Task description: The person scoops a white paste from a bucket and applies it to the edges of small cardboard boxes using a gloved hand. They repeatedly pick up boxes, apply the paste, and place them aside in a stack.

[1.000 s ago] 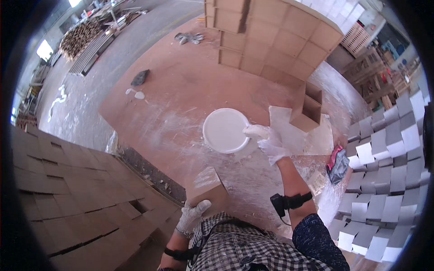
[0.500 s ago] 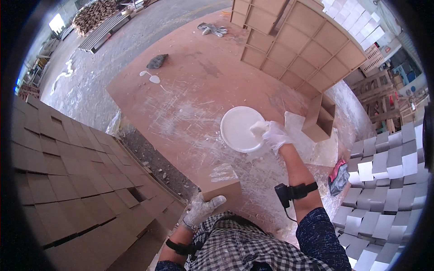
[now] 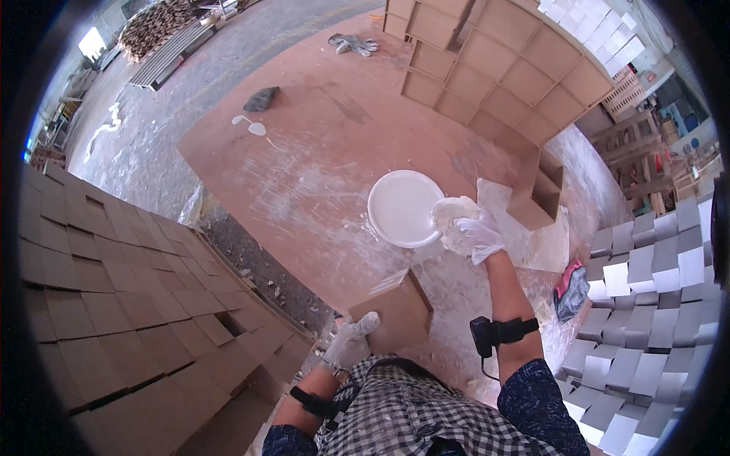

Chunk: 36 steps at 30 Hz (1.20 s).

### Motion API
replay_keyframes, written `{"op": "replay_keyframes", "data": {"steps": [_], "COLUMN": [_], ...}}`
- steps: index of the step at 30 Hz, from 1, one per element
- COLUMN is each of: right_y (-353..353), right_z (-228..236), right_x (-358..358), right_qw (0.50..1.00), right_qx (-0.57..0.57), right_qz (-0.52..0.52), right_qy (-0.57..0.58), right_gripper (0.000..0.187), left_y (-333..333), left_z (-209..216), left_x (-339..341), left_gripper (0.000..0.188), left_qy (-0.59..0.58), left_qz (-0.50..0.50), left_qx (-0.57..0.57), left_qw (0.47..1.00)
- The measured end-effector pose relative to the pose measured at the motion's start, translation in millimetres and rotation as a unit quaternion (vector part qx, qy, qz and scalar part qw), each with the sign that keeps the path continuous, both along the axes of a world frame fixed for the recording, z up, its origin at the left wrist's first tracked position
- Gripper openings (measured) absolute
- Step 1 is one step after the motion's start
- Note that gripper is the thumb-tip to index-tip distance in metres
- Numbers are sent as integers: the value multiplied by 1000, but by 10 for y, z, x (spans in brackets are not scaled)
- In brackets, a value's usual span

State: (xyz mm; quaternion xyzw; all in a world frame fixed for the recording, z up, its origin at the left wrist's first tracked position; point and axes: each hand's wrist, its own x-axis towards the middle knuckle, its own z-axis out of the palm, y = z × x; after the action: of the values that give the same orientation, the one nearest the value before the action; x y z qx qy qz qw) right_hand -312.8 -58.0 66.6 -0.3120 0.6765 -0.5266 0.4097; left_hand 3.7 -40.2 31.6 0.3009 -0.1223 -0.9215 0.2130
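Observation:
My left hand (image 3: 348, 343), in a whitish knit work glove, grips a brown cardboard box (image 3: 397, 313) close to my body. The box is tilted, an open end faces right, and wet white streaks mark its top edge. In a thin translucent glove, my right hand (image 3: 482, 234) is closed on a soaked off-white sponge-like pad (image 3: 453, 220). That pad hangs at the right rim of a round white basin (image 3: 371, 214) holding white liquid (image 3: 404, 207). Whether the pad touches the rim I cannot tell.
Right of the basin stands an open cardboard box (image 3: 538, 190) on a pale sheet (image 3: 494, 190). Behind it rises a stack of brown compartments (image 3: 502, 72). A grey glove (image 3: 353, 44) and dark lump (image 3: 261, 99) lie farther off. Brown (image 3: 129, 296) and white-grey (image 3: 646, 304) stacks flank me.
My right hand has lifted the pad from the liquid toward the right rim, turning its broad face into view. My left hand has shifted slightly right, tilting its box so an open end shows.

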Motion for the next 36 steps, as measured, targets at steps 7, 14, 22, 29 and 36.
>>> {"op": "replay_keyframes", "data": {"steps": [7,14,22,29,36], "right_y": [366,1360,942,836,1329], "right_z": [95,-312,105,250,253], "right_x": [66,55,1183,1167,1192], "right_qw": [964,984,974,979,863], "right_qx": [-88,24,57,22,-15], "right_qz": [-61,74,92,163,329], "right_qy": [-243,-157,200,120,384], "right_gripper": [45,38,40,42,46], "left_y": [30,76,26,45,28], "left_z": [-56,-96,-157,-321,-183], "left_x": [-137,-92,-19,29,-4], "left_gripper": [60,63,65,65,64], "left_qy": [22,0,32,38,33], "left_qz": [-16,-3,-19,-2,8], "left_qx": [13,8,2,25,43], "left_qw": [1000,1000,999,999,999]}}
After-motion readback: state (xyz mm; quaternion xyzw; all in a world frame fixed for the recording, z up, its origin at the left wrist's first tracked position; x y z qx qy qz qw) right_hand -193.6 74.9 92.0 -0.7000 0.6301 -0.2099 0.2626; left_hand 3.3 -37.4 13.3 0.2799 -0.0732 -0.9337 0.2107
